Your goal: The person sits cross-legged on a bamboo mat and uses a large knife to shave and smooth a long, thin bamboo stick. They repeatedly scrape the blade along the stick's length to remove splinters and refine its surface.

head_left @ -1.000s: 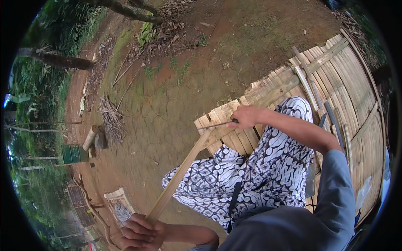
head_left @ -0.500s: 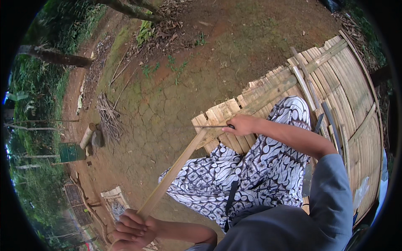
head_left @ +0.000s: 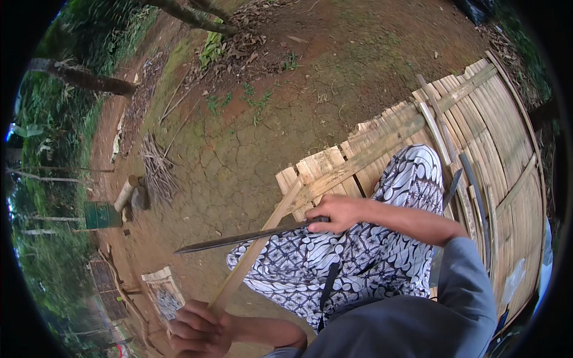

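Note:
My left hand (head_left: 202,329) is closed round the lower end of a long, flat bamboo strip (head_left: 234,283). The strip slants up and to the right, its far end by the edge of a bamboo platform (head_left: 518,206). My right hand (head_left: 338,213) grips the dark handle of a machete (head_left: 230,240). Its long dark blade points left and crosses over the strip around the middle. Whether the blade touches the strip I cannot tell. Beneath both lies the black-and-white patterned cloth (head_left: 364,256) over my legs.
Loose bamboo strips (head_left: 434,132) and a dark long blade-like piece (head_left: 476,200) lie on the platform at right. A bundle of sticks (head_left: 158,170), a log (head_left: 126,193) and a green container (head_left: 101,215) are on the bare ground at left. A tree trunk (head_left: 83,79) slants in.
My right hand has come down and nearer to me, carrying the machete from the strip's far end to about its middle. The left hand still holds the strip, only slightly shifted.

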